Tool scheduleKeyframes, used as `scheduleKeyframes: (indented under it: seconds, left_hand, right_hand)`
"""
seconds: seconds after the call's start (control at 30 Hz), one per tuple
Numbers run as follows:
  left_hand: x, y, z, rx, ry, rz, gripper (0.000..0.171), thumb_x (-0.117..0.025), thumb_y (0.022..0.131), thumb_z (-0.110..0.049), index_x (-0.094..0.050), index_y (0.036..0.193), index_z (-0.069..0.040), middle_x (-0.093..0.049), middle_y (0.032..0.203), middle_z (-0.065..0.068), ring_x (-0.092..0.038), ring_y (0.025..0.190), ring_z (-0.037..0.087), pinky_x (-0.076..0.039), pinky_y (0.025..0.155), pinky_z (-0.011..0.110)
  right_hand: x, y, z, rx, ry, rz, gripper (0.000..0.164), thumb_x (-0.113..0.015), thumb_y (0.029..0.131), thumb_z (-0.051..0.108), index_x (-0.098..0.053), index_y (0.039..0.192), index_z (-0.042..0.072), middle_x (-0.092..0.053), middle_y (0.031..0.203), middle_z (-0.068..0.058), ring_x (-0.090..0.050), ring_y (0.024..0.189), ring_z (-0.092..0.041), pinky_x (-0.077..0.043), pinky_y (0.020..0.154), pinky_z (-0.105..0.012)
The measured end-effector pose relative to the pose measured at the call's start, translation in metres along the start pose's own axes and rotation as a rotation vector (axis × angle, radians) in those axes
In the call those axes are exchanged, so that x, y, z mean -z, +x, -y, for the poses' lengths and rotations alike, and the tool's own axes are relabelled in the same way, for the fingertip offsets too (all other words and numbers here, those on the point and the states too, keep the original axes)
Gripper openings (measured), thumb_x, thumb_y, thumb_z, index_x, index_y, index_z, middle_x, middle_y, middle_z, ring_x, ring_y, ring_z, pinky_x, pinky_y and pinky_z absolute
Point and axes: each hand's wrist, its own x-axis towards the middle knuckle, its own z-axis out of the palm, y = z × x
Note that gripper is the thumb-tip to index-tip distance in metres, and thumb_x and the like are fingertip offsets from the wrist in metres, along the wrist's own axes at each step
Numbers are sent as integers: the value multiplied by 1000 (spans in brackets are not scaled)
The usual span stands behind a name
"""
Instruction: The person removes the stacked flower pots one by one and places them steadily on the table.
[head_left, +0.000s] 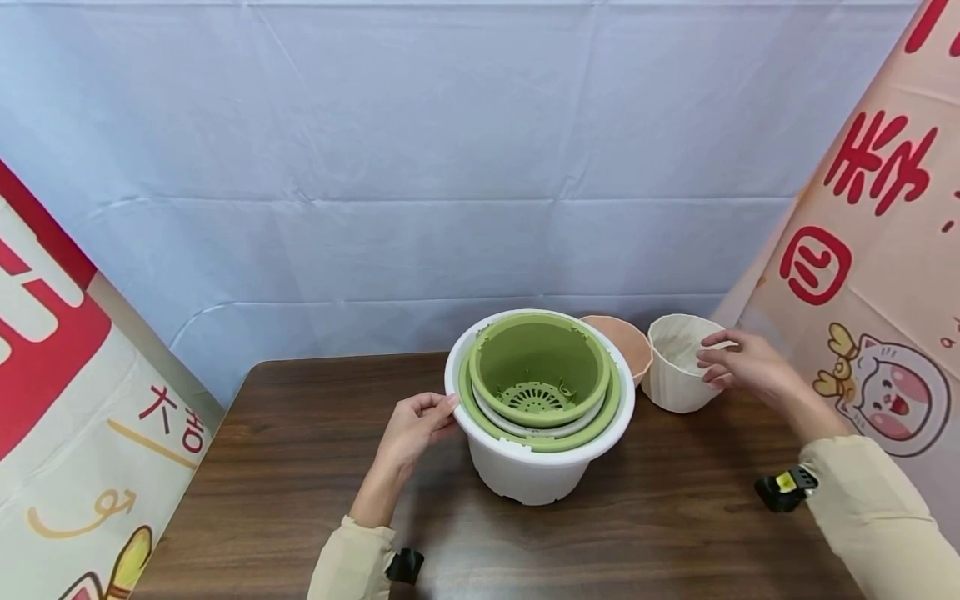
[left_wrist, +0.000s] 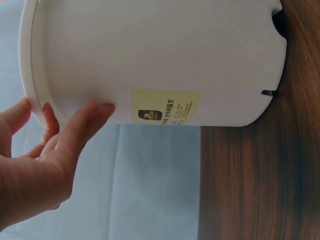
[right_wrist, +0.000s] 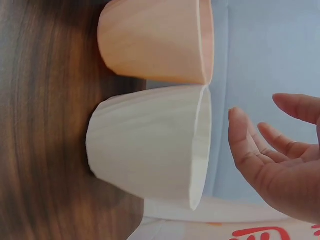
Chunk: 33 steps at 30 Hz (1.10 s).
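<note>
Pale blue cloth backdrop (head_left: 375, 167), 1 brown wood-grain table (head_left: 315, 500), 2 printed banners (head_left: 877, 275) at the sides. 1 large white pot (head_left: 525, 479) on the table, nested inside it: 2 green pots (head_left: 540, 354), 1 white rim (head_left: 517, 428) between them. Left hand (head_left: 412, 429) pinches the large white pot's rim. 1 orange pot (head_left: 618, 342) right of it, partly blocked by the stack, touching 1 cream pot (head_left: 673, 385). Right hand (head_left: 746, 367) at the cream pot's mouth, fingers loose, gripping nothing.

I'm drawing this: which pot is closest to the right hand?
The cream pot at the far right, with the right hand by its rim; the orange pot and stacked pots are farther left.
</note>
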Motion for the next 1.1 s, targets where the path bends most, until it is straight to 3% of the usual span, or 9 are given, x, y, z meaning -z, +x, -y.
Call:
scheduleKeyframes:
  seconds: [0.3,0.57,0.9,1.1]
  left_hand:
    - [-1,-1,-1,-6,-10,-4,21,-58,89,-6,-57,96,13,-64,83,12,-64,81,18,-51,80,41]
    - [-1,-1,-1,-3,-19,-7,20,-58,89,-5,-56,96,14,-64,82,11,-64,80,17,-49,83,43]
    - [-1,0,0,-8,-21,-2,20,-58,89,-5,-56,97,14,-63,82,11,-64,79,16,-49,83,45]
    - [-1,-1,0,-5,-20,-6,19,-58,89,-5,-57,97,13,-64,83,11,-64,79,16,-49,83,44]
  right_hand:
    - [-11,-1,21,58,26,24,44,-50,93,8,-28,121,-18,-59,82,-4,-63,67,-13,-56,65,-35]
    - [-22,-5,39,92,-45,34,43,-52,92,10,-33,121,-16,-60,86,-9,-62,68,-13,-56,65,-34]
    - [-30,-6,51,134,-49,54,36,-51,92,6,-38,117,-16,-58,84,-7,-61,68,-12,-55,64,-33]
    - [-35,-9,62,153,-85,78,35,-53,92,9,-42,115,-14,-60,87,-9,-61,73,-18,-55,65,-33]
